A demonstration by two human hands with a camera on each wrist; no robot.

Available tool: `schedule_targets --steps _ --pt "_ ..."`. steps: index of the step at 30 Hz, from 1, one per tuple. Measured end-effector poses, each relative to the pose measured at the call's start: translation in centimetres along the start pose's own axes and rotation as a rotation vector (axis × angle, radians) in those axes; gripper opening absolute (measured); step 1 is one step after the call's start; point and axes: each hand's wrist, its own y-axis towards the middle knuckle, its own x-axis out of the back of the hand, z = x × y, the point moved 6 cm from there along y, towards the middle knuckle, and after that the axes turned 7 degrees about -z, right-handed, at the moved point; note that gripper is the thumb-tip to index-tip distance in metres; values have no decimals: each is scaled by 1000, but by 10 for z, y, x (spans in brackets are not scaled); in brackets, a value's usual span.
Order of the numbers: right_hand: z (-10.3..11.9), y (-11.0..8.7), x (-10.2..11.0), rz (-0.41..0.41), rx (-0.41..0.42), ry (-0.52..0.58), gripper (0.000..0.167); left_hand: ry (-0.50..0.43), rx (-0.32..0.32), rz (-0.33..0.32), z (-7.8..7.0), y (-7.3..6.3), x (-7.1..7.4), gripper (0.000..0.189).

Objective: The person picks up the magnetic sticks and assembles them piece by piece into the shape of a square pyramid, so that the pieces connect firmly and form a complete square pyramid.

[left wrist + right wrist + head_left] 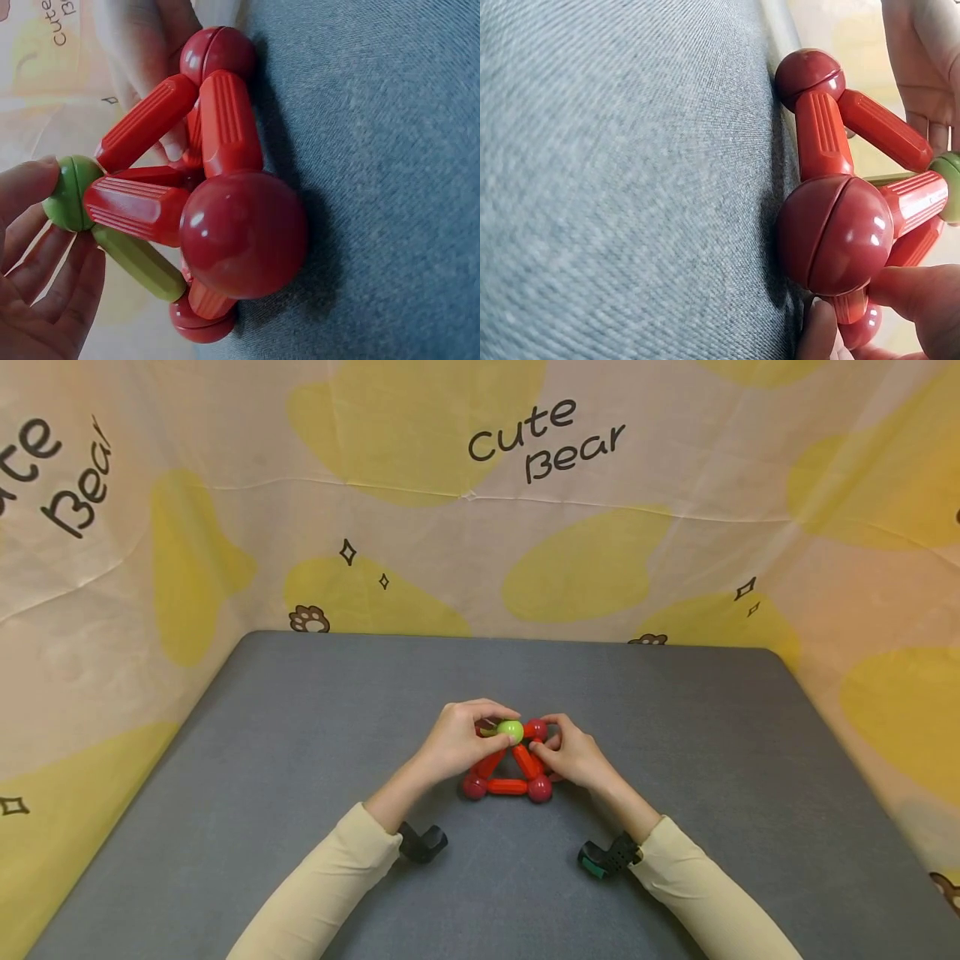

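Note:
A pyramid-shaped frame of ribbed red rods (507, 787) and dark red balls (540, 788) stands on the table, topped by a light green ball (510, 731). One yellow-green rod (142, 262) slopes down from that green ball to a dark red ball (202, 322) at the base. My left hand (459, 741) pinches the green ball between thumb and fingers. At the frame's right side, my right hand (579, 755) grips a red base rod (849, 306) just behind the near dark red ball (836, 234). Part of the far side is hidden behind my hands.
The grey table (300, 718) has a cloth-like surface. Behind and beside it hangs a printed curtain (420, 435) with yellow patches. A black wrist camera (423, 843) sits at my left wrist, another black wrist camera (607, 856) at my right.

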Motion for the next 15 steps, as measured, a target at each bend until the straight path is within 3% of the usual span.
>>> schedule_targets --steps 15 --pt "0 -1 0 -2 16 8 50 15 -18 14 0 -1 -2 25"
